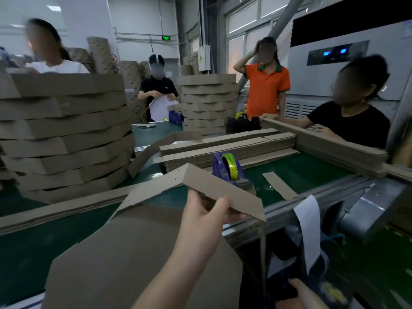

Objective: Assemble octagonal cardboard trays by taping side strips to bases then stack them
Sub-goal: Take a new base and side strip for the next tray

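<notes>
Strip [223,188] in left hand [205,215] above base [124,253] edge

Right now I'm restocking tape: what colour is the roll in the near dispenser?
The roll is yellow-green, in a purple dispenser; head view shows it best.

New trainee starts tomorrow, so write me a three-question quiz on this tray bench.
1. True or false: the left hand grips the folded side strip.
2. What colour is the tape roll in the purple dispenser? A red, B yellow-green, C white.
3. Fill in: the tall tray stack stands on the wearer's ____ side.

Key: 1 true; 2 B; 3 left.
</notes>
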